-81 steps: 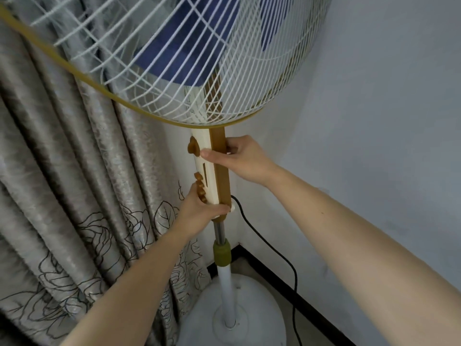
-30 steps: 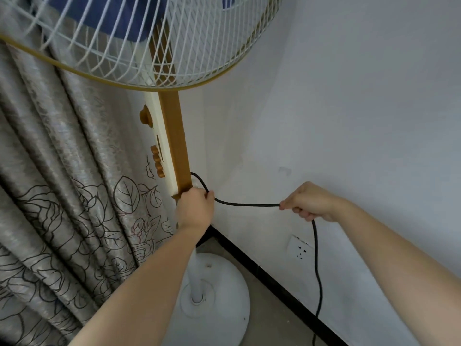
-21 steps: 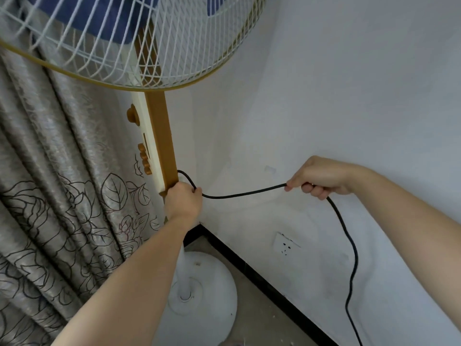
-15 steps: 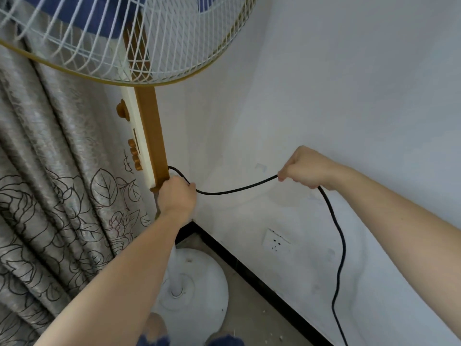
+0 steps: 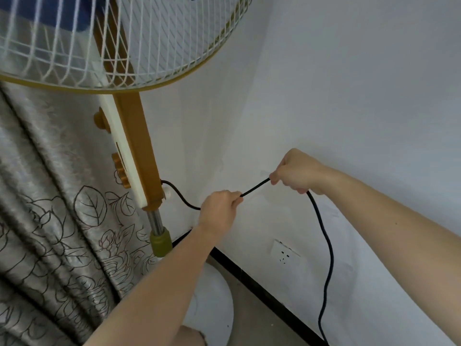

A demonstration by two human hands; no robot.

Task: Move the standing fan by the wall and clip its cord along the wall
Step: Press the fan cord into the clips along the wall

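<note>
Fingers (image 5: 233,199) of the left hand (image 5: 219,211) are curled shut around the black cord (image 5: 254,188), which passes through the fist and comes out at the knuckles. To the left of that hand the cord dips in a shallow curve and runs to the back of the standing fan (image 5: 136,151), joining the gold column just above its lower end. Right of the left hand a short, taut stretch of cord rises to the right hand (image 5: 296,172), whose fingers are pinched closed on it; the two hands are near each other, not touching. From under the right hand the cord hangs in a long loose bend down toward the floor, passing right of the wall socket (image 5: 285,252). Its far end seems to leave view at the bottom edge.
</note>
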